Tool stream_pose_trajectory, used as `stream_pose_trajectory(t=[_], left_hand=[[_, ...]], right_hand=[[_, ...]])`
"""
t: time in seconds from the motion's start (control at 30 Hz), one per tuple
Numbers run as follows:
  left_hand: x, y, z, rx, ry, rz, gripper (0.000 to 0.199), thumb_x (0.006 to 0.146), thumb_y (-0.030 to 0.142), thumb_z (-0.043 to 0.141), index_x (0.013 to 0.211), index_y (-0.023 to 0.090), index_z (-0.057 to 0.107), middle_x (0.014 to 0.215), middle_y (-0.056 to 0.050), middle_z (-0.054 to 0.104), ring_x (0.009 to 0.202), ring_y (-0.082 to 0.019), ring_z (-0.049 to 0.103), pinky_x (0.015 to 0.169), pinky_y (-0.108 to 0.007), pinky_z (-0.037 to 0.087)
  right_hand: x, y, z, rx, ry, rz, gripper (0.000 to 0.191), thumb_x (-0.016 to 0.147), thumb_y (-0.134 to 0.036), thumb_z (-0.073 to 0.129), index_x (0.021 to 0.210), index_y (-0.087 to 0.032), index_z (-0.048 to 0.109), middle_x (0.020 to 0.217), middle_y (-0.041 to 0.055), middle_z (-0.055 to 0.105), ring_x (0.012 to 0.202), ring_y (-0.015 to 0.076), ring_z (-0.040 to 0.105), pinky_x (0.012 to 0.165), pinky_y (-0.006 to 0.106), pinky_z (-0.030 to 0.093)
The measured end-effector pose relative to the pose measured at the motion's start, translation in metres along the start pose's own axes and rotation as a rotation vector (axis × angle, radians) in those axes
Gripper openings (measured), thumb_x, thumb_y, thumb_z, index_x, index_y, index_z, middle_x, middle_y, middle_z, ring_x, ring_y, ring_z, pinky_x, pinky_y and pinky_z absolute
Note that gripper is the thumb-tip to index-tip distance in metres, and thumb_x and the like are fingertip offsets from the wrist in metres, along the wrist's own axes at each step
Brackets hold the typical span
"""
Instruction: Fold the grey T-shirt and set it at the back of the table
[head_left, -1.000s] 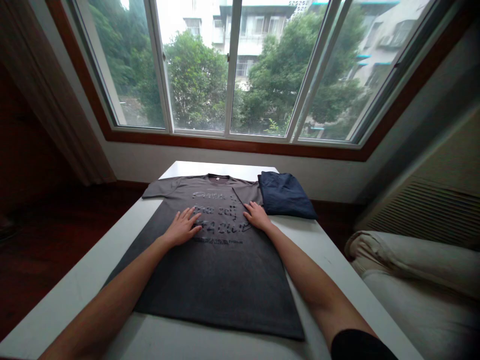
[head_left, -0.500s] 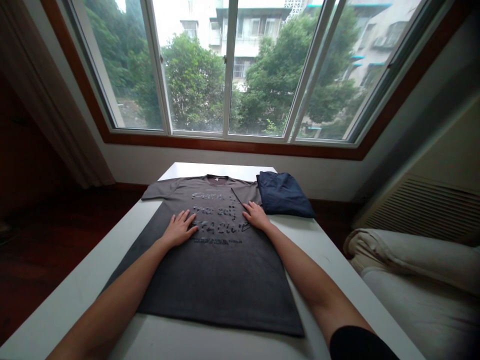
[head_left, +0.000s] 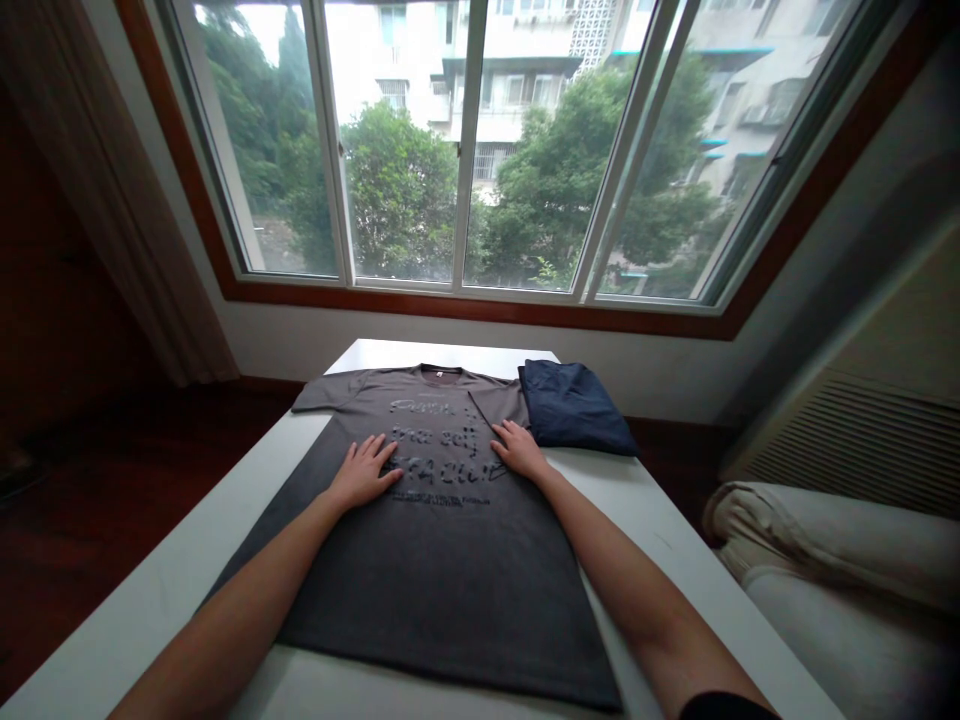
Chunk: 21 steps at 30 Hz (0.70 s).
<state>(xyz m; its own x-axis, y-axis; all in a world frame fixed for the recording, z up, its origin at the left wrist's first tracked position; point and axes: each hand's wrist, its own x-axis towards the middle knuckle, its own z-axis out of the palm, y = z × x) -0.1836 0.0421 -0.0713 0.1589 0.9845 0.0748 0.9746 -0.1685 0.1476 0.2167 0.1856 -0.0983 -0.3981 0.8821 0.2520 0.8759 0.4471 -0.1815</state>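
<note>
Dark grey short-sleeved T-shirt w/ black lettering lies front up on the white tabletop, neckline at the far end, hem twd the wearer. L hand rests palm down on the chest, fingers spread, just by the L end of the print; nothing gripped. R hand also lies flat, fingers loosely out, on the R side nr the print's other end, by the edge of the R-side sleeve; no pinch visible there either.

Progress, as far as I can judge: spreading/smoothing looks mostly done, body flat w/ no big creases showing. R-side sleeve seems laid inward, its hem making a slanting line on the chest; can't tell if more of that side is tucked under. L-side sleeve sticks straight out past the body, so prob. not dealt w/ yet. No crosswise fold in the body; the length is all laid out, so most of any folding appears left.

Navy blue folded cloth item sits at the far R corner, right up against the R-side sleeve, already a compact bundle; exact garment type unclear. Both hands well apart from it.
</note>
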Motion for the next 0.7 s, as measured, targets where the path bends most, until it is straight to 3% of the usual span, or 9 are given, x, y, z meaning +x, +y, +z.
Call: stream_pose_trajectory(t=[0.23, 0.4, 0.7], left_hand=[[-0.001, 0.002, -0.001, -0.001, 0.004, -0.006, 0.068, 0.102, 0.064, 0.04, 0.16, 0.028, 0.041, 0.17, -0.01, 0.027, 0.158, -0.032, 0.02, 0.125, -0.057, 0.015], [-0.001, 0.002, -0.001, -0.005, 0.011, -0.004, 0.066, 0.102, 0.061, 0.042, 0.159, 0.028, 0.042, 0.17, -0.01, 0.029, 0.157, -0.033, 0.021, 0.125, -0.058, 0.015], [-0.001, 0.001, -0.001, -0.027, 0.009, -0.004, 0.066, 0.102, 0.062, 0.041, 0.158, 0.029, 0.043, 0.17, -0.009, 0.028, 0.158, -0.032, 0.02, 0.126, -0.057, 0.014]], right_hand=[[-0.003, -0.007, -0.011, 0.134, 0.098, -0.1, 0.034, 0.099, -0.037, 0.06, 0.127, -0.022, 0.072, 0.142, 0.0107, 0.062, 0.135, 0.0258, 0.055, 0.117, 0.04, 0.04], [-0.006, -0.018, -0.02, 0.279, 0.112, -0.178, 0.027, 0.101, -0.033, 0.057, 0.12, -0.025, 0.074, 0.131, 0.0053, 0.07, 0.122, 0.0216, 0.064, 0.11, 0.035, 0.046], [-0.007, -0.023, -0.031, 0.241, 0.12, -0.073, 0.026, 0.102, -0.031, 0.053, 0.109, -0.023, 0.076, 0.114, 0.0057, 0.075, 0.109, 0.0211, 0.067, 0.1, 0.03, 0.048]])
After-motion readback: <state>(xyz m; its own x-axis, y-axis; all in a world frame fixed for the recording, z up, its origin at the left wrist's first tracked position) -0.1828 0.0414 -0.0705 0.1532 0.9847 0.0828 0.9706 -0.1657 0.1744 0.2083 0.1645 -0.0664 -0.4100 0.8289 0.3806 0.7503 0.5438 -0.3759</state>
